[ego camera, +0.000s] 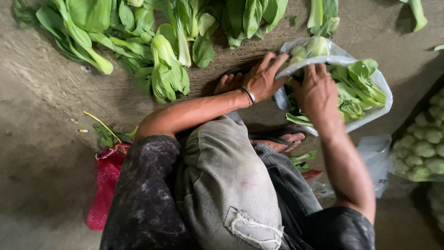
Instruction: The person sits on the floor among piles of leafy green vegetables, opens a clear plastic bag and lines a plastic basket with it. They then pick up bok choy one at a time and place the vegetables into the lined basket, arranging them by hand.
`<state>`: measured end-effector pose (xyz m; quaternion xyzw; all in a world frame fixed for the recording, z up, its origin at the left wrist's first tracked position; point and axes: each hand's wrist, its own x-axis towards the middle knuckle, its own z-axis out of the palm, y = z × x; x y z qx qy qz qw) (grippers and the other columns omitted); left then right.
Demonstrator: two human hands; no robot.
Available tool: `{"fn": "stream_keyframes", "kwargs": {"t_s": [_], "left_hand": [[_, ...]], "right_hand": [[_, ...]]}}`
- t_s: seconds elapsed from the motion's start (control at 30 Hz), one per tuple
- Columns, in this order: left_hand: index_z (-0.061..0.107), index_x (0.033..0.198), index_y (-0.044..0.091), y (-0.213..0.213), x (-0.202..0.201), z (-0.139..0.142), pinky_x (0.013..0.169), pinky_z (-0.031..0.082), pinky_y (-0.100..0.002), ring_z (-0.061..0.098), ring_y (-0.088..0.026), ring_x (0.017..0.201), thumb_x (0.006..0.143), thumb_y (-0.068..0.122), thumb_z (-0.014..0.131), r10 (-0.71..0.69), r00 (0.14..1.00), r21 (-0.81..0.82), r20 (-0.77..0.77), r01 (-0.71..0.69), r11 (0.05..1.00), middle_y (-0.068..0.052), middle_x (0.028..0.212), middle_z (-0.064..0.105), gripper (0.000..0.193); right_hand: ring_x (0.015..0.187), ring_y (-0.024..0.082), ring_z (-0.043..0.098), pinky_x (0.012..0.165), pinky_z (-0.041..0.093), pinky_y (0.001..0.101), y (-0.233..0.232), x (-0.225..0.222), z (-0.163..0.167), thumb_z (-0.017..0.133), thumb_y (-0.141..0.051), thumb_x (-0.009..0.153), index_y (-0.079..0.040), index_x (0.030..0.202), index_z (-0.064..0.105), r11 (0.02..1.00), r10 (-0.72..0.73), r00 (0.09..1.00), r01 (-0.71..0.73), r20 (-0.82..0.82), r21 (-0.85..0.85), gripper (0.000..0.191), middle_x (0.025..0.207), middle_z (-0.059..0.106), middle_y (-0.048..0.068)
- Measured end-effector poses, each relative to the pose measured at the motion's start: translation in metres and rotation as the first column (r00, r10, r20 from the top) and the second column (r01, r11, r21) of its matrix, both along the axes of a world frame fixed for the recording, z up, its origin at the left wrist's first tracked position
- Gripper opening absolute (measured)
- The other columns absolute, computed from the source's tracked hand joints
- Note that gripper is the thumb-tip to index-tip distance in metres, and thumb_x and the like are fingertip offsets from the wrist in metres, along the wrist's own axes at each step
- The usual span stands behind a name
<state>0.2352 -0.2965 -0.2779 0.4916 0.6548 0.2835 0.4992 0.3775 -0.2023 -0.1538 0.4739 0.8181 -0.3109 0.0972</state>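
A clear plastic bag (pixel 370 118) lies on the concrete floor, stuffed with green bok choy (pixel 360 88). My left hand (pixel 263 76), with a metal bracelet at the wrist, pinches the near rim of the bag and holds it open. My right hand (pixel 317 95) reaches into the bag's mouth, fingers pressed down on the leaves inside. I am squatting, with my knees in grey jeans (pixel 231 185) below the arms and my sandalled feet (pixel 286 139) under them.
A heap of loose bok choy (pixel 152 41) lies on the floor at the top. Packed bags of bok choy, stalk ends showing (pixel 423 148), sit at the right. A red mesh sack (pixel 106 185) lies at the lower left, with scrap leaves (pixel 108 134) beside it.
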Motion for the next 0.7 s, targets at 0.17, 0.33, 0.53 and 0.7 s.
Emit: {"fn": "stream_keyframes", "kwargs": {"t_s": [0.17, 0.33, 0.53, 0.7], "left_hand": [[0.054, 0.146, 0.010, 0.001, 0.008, 0.006, 0.093, 0.056, -0.044, 0.065, -0.036, 0.110, 0.098, 0.014, 0.064, 0.041, 0.996, -0.008, 0.082, -0.040, 0.999, -0.017, 0.133, 0.060, 0.048], [0.061, 0.125, 0.003, 0.003, 0.004, -0.002, 0.089, 0.055, -0.042, 0.067, -0.033, 0.104, 0.096, 0.019, 0.066, 0.023, 0.999, 0.086, 0.030, -0.025, 0.996, -0.014, 0.120, 0.063, 0.034], [0.060, 0.115, -0.001, 0.005, -0.007, -0.013, 0.083, 0.052, -0.042, 0.063, -0.030, 0.093, 0.094, 0.034, 0.063, -0.096, 0.993, -0.007, 0.070, 0.097, 0.995, -0.016, 0.107, 0.057, 0.041], [0.064, 0.108, 0.000, 0.001, -0.005, -0.016, 0.088, 0.050, -0.043, 0.058, -0.028, 0.095, 0.104, 0.045, 0.058, -0.202, 0.978, 0.016, -0.051, 0.203, 0.979, -0.016, 0.106, 0.055, 0.045]], "right_hand": [[0.113, 0.046, 0.061, 0.092, 0.054, 0.0479, -0.025, 0.004, -0.019, 0.078, -0.010, 0.094, -0.002, 0.136, 0.054, 0.951, -0.038, 0.976, 0.101, -0.216, 0.291, 0.049, 0.129, 0.056, 0.028], [0.103, 0.041, 0.065, 0.086, 0.054, 0.0469, -0.030, 0.017, -0.037, 0.083, -0.010, 0.098, -0.003, 0.131, 0.058, 0.974, -0.118, 0.968, 0.156, -0.223, 0.162, 0.042, 0.120, 0.063, 0.020], [0.091, 0.037, 0.068, 0.077, 0.054, 0.0458, -0.027, 0.021, -0.045, 0.088, -0.016, 0.090, -0.004, 0.117, 0.065, 0.977, -0.170, 0.966, 0.192, -0.196, 0.098, 0.038, 0.106, 0.068, 0.016], [0.094, 0.038, 0.067, 0.079, 0.055, 0.0456, -0.028, 0.018, -0.037, 0.084, -0.018, 0.094, -0.005, 0.122, 0.064, 0.991, -0.075, 0.966, 0.100, -0.246, 0.090, 0.036, 0.108, 0.068, 0.017]]}}
